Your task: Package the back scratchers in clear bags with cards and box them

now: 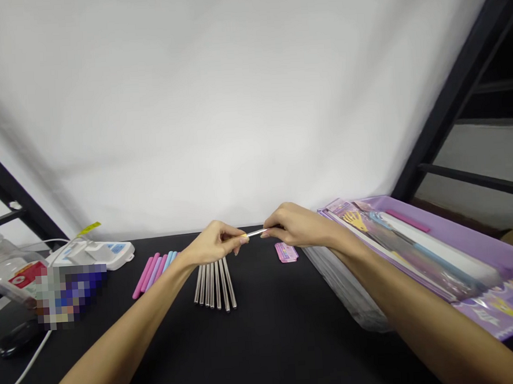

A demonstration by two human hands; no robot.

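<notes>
From left, I record a power strip [120, 255]; coloured tubes [142, 278], partly masked by the left forearm [129, 324]; metal rods [217, 284]; left hand [211, 242] and right hand [299, 224], each grip pinching a silver rod [255, 233] between them; pink cards [287, 252]; purple box [459, 238], partly masked by the right forearm [393, 288].

The left hand [218, 240] hid the tops of the metal sticks [218, 287]. Left of them, a blue thing [80, 288] was blurred. Far right of them, the edge cut off a purple box [463, 240]. Up and right of them, the left and right hand [291, 224] covered the ends of a silver rod [255, 233].
</notes>
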